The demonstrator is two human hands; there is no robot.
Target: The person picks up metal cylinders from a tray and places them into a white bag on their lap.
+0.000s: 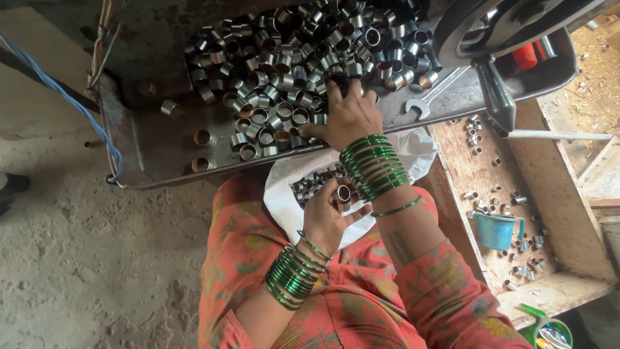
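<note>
While right hand point(349, 116) rakes, bushings point(303, 58) crowd tray point(155, 148).

Metal bushes point(303, 58) lie heaped in the tray point(155, 145); a bag point(284, 194) probably holding more sits before it.

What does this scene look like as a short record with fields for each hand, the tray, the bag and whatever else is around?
left hand: holds one metal ring over the bag
right hand: fingers spread on the ring pile
tray: dark metal, heaped with short metal rings
bag: white, on the lap, some rings inside
wrists: stacked green bangles
on tray edge: open-ended spanner
wooden bench: scattered rings, blue cup
</note>
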